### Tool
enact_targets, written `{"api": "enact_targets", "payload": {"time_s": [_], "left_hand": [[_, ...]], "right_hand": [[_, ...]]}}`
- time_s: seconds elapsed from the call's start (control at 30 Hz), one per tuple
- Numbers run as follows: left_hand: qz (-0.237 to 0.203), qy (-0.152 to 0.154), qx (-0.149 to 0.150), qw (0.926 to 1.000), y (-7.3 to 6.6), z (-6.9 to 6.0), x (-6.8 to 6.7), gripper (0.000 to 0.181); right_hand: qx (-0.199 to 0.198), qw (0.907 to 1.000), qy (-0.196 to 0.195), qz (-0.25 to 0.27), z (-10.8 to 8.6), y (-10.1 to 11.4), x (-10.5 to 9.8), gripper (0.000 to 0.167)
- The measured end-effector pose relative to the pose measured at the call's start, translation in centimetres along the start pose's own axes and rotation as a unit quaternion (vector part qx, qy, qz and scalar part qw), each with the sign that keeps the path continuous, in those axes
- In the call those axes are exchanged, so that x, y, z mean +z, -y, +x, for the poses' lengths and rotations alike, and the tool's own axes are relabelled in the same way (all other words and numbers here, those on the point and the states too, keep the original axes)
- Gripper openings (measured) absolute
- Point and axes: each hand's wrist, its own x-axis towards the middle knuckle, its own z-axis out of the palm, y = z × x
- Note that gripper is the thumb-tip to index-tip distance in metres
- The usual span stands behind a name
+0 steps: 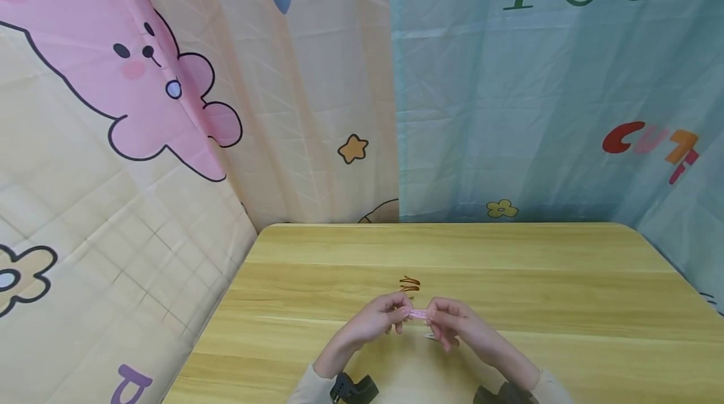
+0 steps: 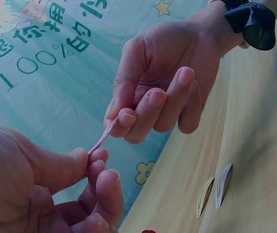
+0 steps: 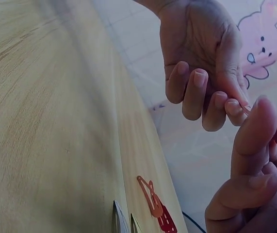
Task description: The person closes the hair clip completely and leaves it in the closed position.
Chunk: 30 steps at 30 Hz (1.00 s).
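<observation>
A slim pink hair clip (image 1: 418, 314) is stretched level between the two hands, above the table. The left hand (image 1: 380, 317) pinches one end between thumb and forefinger, while the right hand (image 1: 454, 321) pinches the other end the same way. In the left wrist view the pink clip (image 2: 102, 138) shows edge-on, both ends covered by fingertips. Below the hands lie a yellow snap clip (image 2: 204, 197) and a silver-white snap clip (image 2: 223, 186), side by side. An orange snap clip (image 3: 151, 198) overlaps a red one (image 3: 167, 219) in the right wrist view.
The wooden table (image 1: 537, 284) has its far edge against a blue curtain (image 1: 509, 109) and a printed cream cloth (image 1: 317, 90). Black wrist cameras (image 1: 355, 388) sit on both wrists. Beyond the hands, reddish-brown clips (image 1: 410, 283) lie on the tabletop.
</observation>
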Motion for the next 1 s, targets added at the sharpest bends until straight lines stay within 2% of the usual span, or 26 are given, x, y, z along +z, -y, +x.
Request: {"api": "enact_targets", "payload": {"time_s": [0.57,1.0], "left_hand": [[-0.021,0.000,0.009,0.9998,0.16,0.19,-0.02,0.016],[-0.041,0.012,0.006,0.9991,0.60,0.37,-0.12,0.015]], "right_hand": [[-0.023,0.9994,0.006,0.023,0.19,-0.46,-0.26,0.027],[-0.031,0.9990,0.016,0.027,0.17,-0.48,-0.32,0.031]]}}
